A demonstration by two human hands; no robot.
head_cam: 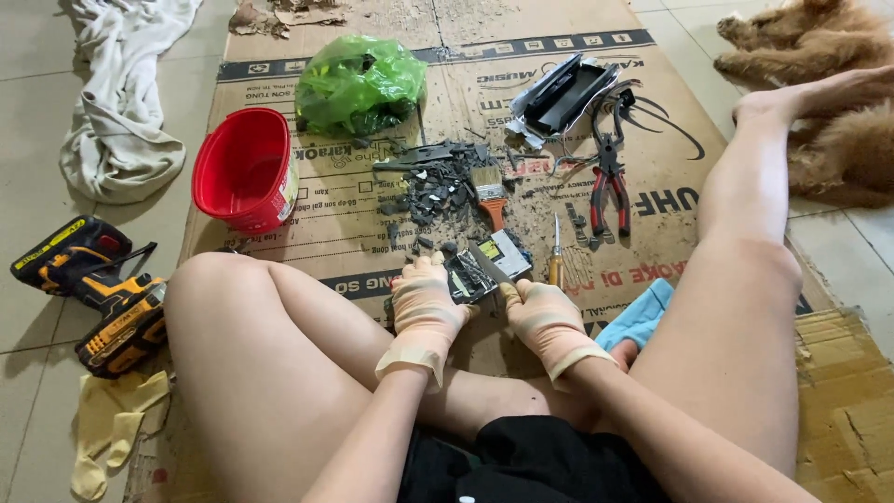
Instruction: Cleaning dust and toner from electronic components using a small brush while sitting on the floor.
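On the flattened cardboard sheet (652, 140) between my legs, I see my gloved left hand (426, 312) curled round the edge of a small dark device (484, 265), pinning it to the board. My right hand (547, 317) is closed on a flat blade (491, 267) laid across that device. Beyond lie dark broken fragments (433, 191), a paintbrush (488, 191), red-handled pliers (609, 186), a screwdriver (556, 251), a red tub (244, 169) and a green plastic bag (358, 84). A yellow-black drill (98, 293) sits on the tiles to my left, and a dog (829, 74) lies at the far right.
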